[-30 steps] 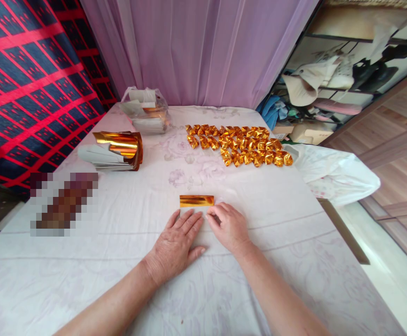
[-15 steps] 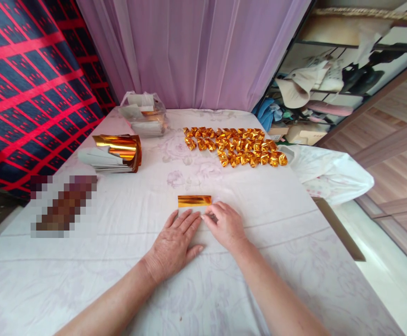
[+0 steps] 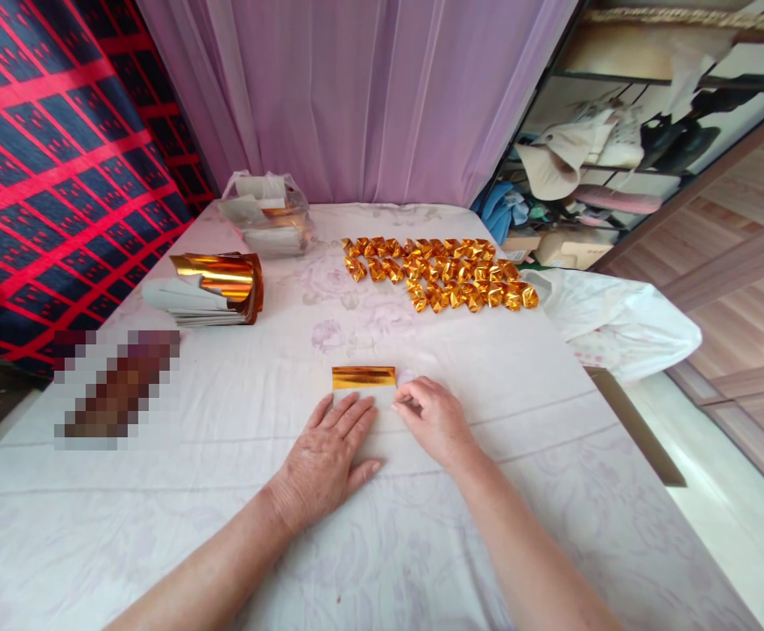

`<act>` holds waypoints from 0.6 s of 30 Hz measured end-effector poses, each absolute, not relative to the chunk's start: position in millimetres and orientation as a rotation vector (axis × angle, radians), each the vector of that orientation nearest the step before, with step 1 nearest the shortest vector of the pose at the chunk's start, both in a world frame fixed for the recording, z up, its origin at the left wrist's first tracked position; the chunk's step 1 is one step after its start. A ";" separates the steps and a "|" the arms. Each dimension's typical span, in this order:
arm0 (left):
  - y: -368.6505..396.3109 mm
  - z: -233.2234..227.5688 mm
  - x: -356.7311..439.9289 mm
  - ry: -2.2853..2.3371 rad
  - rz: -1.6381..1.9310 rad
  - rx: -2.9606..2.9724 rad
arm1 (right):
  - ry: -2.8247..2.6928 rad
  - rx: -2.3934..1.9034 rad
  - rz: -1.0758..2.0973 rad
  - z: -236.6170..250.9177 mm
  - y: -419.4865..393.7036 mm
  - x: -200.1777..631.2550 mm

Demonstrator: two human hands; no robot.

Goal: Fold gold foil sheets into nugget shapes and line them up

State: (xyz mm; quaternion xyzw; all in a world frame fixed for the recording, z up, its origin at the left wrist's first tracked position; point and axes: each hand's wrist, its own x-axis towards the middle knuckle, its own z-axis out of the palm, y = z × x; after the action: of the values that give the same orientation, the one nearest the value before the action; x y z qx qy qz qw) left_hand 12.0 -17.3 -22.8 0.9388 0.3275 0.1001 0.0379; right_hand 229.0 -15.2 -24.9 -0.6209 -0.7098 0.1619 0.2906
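- My left hand is lying flat on the bench, fingers spread.
- Gold foil strip is lying just beyond its fingertips, on the bench.
- My right hand is sitting curled near the strip's right end; can't tell if fingers are gripping anything.

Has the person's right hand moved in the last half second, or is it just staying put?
Yes, slightly: judged against the folded gold pieces, the right hand has shifted to the right, away from the left hand.
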 end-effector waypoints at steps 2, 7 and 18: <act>-17.1 -21.6 11.9 0.999 0.311 2.869 | -1.898 -1.682 0.447 -22.8 -14.9 231.7; -17.2 -20.1 12.2 0.995 0.289 2.866 | -1.919 -1.708 0.441 -20.1 -14.1 231.9; -17.5 -21.2 11.7 0.989 0.343 2.874 | -1.839 -1.418 0.293 -28.6 -17.9 221.9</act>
State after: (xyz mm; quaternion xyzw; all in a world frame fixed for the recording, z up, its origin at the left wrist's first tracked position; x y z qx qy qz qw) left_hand 11.7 -17.5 -21.2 0.9388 0.3230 0.1120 0.0417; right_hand 221.9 -17.9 -28.6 -0.5578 -0.7237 0.1152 0.3898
